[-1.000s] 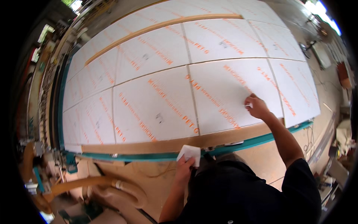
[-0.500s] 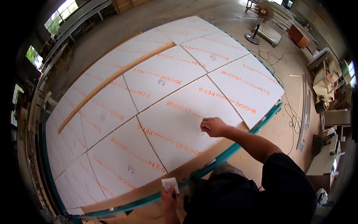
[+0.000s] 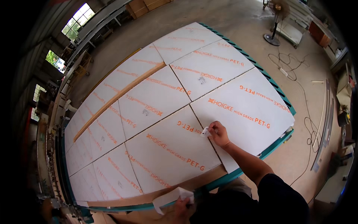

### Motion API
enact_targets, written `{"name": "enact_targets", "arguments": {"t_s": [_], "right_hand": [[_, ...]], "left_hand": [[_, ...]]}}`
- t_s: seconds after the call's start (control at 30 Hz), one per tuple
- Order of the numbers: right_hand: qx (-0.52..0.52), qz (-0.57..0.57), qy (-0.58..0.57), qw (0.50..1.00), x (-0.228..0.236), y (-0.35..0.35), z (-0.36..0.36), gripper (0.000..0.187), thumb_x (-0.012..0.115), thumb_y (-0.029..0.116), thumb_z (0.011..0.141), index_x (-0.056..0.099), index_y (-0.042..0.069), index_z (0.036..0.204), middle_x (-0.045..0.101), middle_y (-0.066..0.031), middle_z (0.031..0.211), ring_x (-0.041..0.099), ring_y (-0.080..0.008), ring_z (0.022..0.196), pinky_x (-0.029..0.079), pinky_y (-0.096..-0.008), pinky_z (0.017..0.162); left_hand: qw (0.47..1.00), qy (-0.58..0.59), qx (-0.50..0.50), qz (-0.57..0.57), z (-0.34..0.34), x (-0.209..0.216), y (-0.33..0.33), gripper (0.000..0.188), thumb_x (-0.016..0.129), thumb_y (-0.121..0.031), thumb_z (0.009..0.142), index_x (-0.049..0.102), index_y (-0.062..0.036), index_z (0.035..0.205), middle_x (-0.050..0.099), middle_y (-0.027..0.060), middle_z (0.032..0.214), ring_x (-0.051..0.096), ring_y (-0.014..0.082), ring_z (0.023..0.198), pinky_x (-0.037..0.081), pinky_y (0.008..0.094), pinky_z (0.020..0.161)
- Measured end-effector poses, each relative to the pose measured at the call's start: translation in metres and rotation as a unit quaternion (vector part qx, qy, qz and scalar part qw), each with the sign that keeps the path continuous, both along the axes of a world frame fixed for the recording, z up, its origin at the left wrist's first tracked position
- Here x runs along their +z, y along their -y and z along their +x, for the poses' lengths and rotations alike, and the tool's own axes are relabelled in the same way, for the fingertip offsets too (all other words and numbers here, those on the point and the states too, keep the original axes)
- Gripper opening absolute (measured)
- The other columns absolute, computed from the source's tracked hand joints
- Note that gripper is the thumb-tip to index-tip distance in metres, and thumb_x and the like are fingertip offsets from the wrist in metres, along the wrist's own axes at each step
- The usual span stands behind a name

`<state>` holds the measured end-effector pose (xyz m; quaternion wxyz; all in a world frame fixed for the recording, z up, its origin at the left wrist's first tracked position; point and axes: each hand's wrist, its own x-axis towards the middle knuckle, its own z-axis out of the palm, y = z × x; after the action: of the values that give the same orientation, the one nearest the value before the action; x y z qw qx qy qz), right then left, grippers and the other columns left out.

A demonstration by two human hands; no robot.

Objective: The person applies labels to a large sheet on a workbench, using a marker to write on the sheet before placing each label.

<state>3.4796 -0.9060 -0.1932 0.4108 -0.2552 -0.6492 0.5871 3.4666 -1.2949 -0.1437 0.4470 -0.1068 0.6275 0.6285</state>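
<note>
Between the fingertips of my right hand (image 3: 219, 133) is a small white sticker (image 3: 205, 131) with dark marks, held over the seam between two panels. The hand is pinched, and its arm reaches in from the lower right. At the near edge of the table, my left hand (image 3: 182, 207) grips a folded white paper sheet (image 3: 172, 197); part of that hand is cut by shadow and clothing. Under both hands lie large white panels (image 3: 179, 130) in film with orange print, set edge to edge. Several bear small grey-marked stickers (image 3: 145, 112) near their middles.
The panels rest on a teal-edged table (image 3: 274, 146). A wooden strip (image 3: 119, 98) runs along the far-left panels, and a brown board strip (image 3: 194, 180) borders the near side. A standing fan (image 3: 274, 28) and loose cables (image 3: 308, 140) are on the floor at right.
My view has shifted right along the table. The right hand now shows a sticker in its fingertips near a seam. More of the white paper in my left hand shows.
</note>
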Motion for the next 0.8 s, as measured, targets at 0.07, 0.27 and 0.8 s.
{"name": "enact_targets", "arguments": {"t_s": [0.07, 0.27, 0.8], "right_hand": [[-0.004, 0.041, 0.017, 0.999, 0.006, -0.026, 0.020, 0.012, 0.053, -0.007, 0.080, 0.054, 0.004, 0.084, 0.056, -0.0037, 0.081, 0.055, -0.0136, 0.074, 0.046, -0.0263, 0.068], [-0.259, -0.029, 0.044, 0.965, 0.031, -0.196, 0.157, 0.008, 0.053, 0.008, 0.090, 0.052, 0.005, 0.083, 0.053, -0.0005, 0.075, 0.049, -0.0088, 0.065, 0.042, -0.0223, 0.063], [0.056, 0.366, 0.348, 0.861, 0.056, -0.114, 0.114, 0.048, 0.068, 0.012, 0.074, 0.052, 0.009, 0.119, 0.049, -0.0129, 0.123, 0.043, -0.0293, 0.118, 0.036, -0.0414, 0.098]], "left_hand": [[0.998, 0.012, -0.055, -0.009, 0.022, 0.008, -0.016, 0.023, 0.054, -0.005, 0.084, 0.054, -0.0026, 0.107, 0.060, 0.0062, 0.088, 0.058, 0.0185, 0.070, 0.048, 0.0309, 0.054], [0.996, -0.038, -0.027, -0.078, 0.046, 0.029, -0.039, 0.022, 0.053, -0.007, 0.084, 0.054, -0.0013, 0.106, 0.060, 0.0078, 0.087, 0.058, 0.0192, 0.069, 0.049, 0.0307, 0.057], [1.000, -0.009, -0.013, -0.015, 0.086, 0.030, -0.067, 0.022, 0.056, -0.012, 0.085, 0.057, -0.0028, 0.105, 0.061, 0.0051, 0.088, 0.058, 0.0140, 0.073, 0.047, 0.0270, 0.061]]}}
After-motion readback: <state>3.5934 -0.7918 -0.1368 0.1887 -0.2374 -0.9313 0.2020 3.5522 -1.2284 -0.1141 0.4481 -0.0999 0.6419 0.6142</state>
